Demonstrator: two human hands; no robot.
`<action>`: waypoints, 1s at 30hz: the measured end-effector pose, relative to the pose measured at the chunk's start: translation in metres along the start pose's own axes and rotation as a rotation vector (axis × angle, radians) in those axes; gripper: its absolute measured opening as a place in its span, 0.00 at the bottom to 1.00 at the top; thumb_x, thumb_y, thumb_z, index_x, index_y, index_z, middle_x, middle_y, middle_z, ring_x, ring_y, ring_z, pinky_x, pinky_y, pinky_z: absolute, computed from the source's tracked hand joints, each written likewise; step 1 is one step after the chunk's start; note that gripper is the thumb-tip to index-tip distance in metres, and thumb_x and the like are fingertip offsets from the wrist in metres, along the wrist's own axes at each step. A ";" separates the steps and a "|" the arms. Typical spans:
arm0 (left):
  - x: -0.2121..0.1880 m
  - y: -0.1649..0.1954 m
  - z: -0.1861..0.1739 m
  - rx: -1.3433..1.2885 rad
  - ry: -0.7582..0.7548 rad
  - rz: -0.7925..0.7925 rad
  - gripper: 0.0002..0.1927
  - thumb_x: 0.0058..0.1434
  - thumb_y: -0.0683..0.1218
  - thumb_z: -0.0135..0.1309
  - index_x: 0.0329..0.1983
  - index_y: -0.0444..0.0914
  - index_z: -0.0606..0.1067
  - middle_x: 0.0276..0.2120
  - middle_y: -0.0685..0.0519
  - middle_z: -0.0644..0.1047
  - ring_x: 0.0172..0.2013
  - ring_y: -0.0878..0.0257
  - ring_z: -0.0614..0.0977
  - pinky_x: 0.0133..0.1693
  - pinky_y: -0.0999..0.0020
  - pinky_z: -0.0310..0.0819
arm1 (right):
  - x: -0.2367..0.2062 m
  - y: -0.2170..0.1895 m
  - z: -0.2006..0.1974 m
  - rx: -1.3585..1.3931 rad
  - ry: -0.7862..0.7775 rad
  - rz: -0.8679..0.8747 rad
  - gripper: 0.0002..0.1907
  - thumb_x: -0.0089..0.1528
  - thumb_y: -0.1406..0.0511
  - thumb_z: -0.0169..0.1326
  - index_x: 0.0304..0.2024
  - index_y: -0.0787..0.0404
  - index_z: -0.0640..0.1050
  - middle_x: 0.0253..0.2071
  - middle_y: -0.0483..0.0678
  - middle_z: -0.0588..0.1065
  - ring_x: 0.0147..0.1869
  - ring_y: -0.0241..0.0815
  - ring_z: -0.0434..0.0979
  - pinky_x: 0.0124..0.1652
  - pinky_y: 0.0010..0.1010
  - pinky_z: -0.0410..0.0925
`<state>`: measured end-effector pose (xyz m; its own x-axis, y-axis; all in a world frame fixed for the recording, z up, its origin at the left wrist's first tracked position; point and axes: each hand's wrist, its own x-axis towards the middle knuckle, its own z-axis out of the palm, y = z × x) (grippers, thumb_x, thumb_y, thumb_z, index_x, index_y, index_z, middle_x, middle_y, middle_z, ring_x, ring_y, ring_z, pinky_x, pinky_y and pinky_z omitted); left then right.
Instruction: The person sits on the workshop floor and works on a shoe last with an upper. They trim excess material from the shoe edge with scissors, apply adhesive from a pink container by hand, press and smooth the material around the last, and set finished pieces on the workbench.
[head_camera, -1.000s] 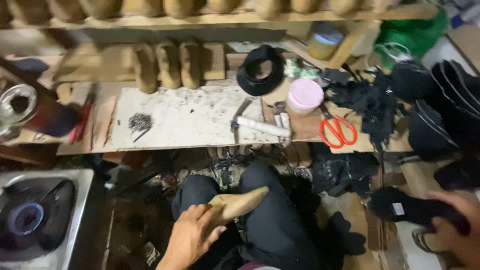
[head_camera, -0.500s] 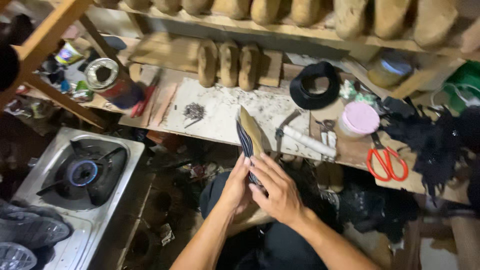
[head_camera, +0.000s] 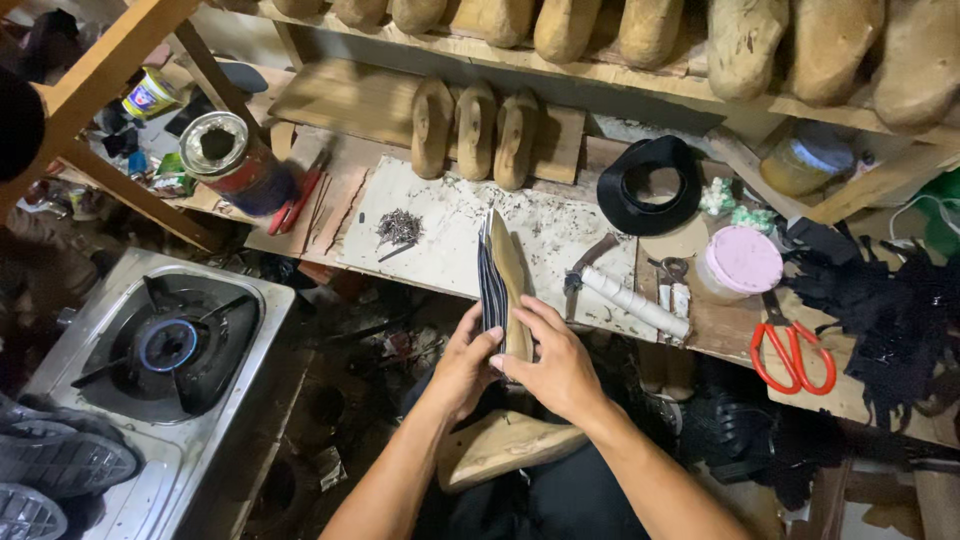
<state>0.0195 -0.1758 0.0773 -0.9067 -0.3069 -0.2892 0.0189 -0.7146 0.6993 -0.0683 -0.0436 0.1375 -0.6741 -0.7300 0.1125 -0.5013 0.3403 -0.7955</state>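
The wooden shoe last (head_camera: 512, 290) with dark upper (head_camera: 490, 285) stands upright above the lap, both hands, left (head_camera: 466, 365) and right (head_camera: 553, 368), closed around it; a slack grip could let the upper slide askew.

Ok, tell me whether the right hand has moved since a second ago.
Yes. The right hand came in from the far right to the wooden last, now in front of the hammer.

Pale, smooth wood for the shoe form (head_camera: 512, 290), dark matt fabric against it. Rough, scuffed board for the bench (head_camera: 450, 225). Dull grey metal on the stove (head_camera: 150, 350) and hammer (head_camera: 585, 265). Glossy red plastic on the scissors (head_camera: 790, 355); matt pink plastic for the lid (head_camera: 743, 260).
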 end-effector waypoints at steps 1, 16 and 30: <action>0.002 0.005 0.002 0.020 0.010 -0.022 0.29 0.66 0.44 0.51 0.70 0.47 0.61 0.50 0.51 0.79 0.43 0.60 0.82 0.41 0.58 0.79 | 0.004 0.001 0.000 0.021 0.001 -0.003 0.34 0.52 0.63 0.66 0.59 0.70 0.73 0.68 0.56 0.65 0.63 0.48 0.75 0.50 0.34 0.75; 0.058 0.076 0.006 0.490 0.210 0.354 0.26 0.66 0.43 0.52 0.67 0.33 0.69 0.52 0.44 0.79 0.47 0.56 0.81 0.49 0.64 0.75 | 0.066 0.040 0.002 -0.309 0.269 -0.005 0.27 0.57 0.61 0.60 0.56 0.68 0.76 0.62 0.59 0.74 0.62 0.58 0.75 0.59 0.42 0.67; 0.020 0.031 0.007 1.571 0.198 0.872 0.33 0.52 0.46 0.66 0.61 0.34 0.72 0.60 0.39 0.71 0.61 0.40 0.68 0.58 0.46 0.62 | 0.088 0.041 0.013 -0.421 0.165 -0.054 0.24 0.53 0.61 0.60 0.47 0.71 0.80 0.55 0.65 0.76 0.55 0.63 0.78 0.54 0.45 0.70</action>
<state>-0.0013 -0.1995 0.0973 -0.7948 -0.3748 0.4772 -0.0686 0.8369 0.5430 -0.1408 -0.1014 0.1074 -0.7013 -0.6608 0.2673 -0.6919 0.5407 -0.4785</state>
